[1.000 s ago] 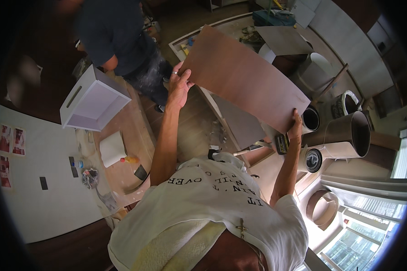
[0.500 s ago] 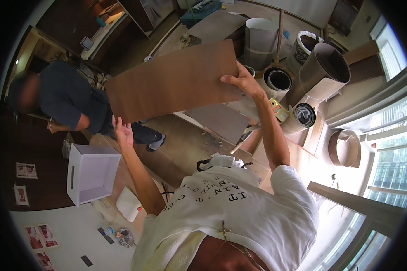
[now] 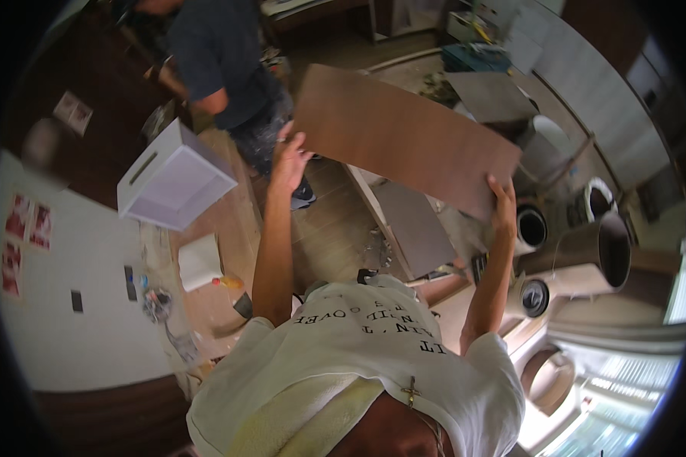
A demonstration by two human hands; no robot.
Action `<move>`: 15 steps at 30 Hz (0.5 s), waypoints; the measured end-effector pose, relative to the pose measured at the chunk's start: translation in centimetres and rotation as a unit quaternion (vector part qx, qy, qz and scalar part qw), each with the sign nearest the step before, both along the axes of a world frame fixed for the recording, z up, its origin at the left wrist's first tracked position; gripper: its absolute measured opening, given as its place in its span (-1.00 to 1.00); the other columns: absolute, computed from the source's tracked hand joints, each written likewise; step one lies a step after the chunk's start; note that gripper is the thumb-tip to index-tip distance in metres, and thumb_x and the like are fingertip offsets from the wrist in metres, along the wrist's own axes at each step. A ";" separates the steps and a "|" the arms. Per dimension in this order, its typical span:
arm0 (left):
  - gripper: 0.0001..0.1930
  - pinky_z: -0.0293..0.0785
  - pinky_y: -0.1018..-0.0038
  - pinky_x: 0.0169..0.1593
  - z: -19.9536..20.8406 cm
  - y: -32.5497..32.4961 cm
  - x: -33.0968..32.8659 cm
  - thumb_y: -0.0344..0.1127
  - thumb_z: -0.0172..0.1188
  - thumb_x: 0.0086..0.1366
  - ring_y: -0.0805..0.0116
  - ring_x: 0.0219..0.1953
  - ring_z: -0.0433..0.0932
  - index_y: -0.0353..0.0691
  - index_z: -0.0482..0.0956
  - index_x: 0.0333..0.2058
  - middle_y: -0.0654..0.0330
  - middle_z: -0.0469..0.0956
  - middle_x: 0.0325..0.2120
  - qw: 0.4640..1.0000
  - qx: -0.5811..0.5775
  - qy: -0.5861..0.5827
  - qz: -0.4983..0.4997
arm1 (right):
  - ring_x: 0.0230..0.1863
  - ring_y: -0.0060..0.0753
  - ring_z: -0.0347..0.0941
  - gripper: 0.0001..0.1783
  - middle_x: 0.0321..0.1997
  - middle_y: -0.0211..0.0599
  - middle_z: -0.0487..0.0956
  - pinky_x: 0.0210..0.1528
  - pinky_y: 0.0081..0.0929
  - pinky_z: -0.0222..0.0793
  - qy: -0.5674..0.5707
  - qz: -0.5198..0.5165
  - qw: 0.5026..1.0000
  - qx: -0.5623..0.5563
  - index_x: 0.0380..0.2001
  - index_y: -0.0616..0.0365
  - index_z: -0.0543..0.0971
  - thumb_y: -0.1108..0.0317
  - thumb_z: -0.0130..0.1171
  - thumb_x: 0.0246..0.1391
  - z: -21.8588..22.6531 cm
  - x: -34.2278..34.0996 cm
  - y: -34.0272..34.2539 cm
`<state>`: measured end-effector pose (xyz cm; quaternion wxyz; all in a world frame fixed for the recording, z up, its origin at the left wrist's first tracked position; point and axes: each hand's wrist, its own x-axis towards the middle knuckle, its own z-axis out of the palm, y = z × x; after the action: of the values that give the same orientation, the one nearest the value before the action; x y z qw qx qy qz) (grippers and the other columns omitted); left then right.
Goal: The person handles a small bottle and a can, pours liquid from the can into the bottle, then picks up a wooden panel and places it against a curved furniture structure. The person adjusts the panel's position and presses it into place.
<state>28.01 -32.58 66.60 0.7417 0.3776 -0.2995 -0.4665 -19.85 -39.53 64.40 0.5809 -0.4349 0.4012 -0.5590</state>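
Head view shows the brown board (image 3: 404, 137) held up beyond the white shirt (image 3: 351, 339), its long axis slanting from far left to near right — right hand (image 3: 503, 204) gripping the right end, left hand (image 3: 287, 160) at the near left corner — its grip I cannot tell.

Right grip (image 3: 503, 202) partly hidden, co-worker (image 3: 222, 68) cropped

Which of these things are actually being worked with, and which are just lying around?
In use:
brown, rectangular wood-look panel
bare right hand, gripping its right end
bare left hand, at its left end

Apparently lying about:
white rectangular box with handle slot
small orange bottle
tube-shaped brown rolled sheet
flat greyish-brown sheet
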 end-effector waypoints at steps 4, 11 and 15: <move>-0.24 0.34 0.08 0.30 -0.6 0.1 0.2 -0.13 0.18 0.42 0.08 0.26 0.37 -0.08 -0.03 0.45 -0.01 0.24 0.33 0.980 0.129 -0.134 -0.067 | 0.23 -0.32 0.34 -0.27 0.22 -0.26 0.48 0.29 -0.37 0.17 -0.037 -0.065 0.997 0.003 0.27 0.25 0.39 0.20 0.39 0.08 -3.3 -2.7 1.4; -0.28 0.32 0.10 0.31 -7.2 -2.7 5.5 0.03 0.18 0.40 0.05 0.27 0.39 -0.08 0.13 0.41 -0.02 0.26 0.33 0.942 0.254 -0.163 -0.147 | 0.09 -0.38 0.44 -0.43 0.10 -0.25 0.56 0.19 -0.44 0.30 0.149 -0.153 0.974 -0.071 0.19 0.30 0.46 0.20 0.29 0.22 0.3 -2.4 2.2; -0.34 0.39 0.17 0.24 -9.2 -7.2 8.8 0.05 0.18 0.40 0.06 0.22 0.46 -0.06 0.23 0.36 -0.01 0.36 0.26 0.925 0.253 -0.195 -0.205 | 0.01 -0.46 0.46 -0.53 0.01 -0.28 0.61 0.14 -0.46 0.32 0.318 -0.180 0.925 -0.105 0.10 0.32 0.54 0.21 0.26 0.26 1.6 2.3 0.8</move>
<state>36.77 -39.82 57.40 0.4369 0.5662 -0.3812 -0.5858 -17.50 -38.75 65.97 0.2636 -0.5690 0.5749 -0.5256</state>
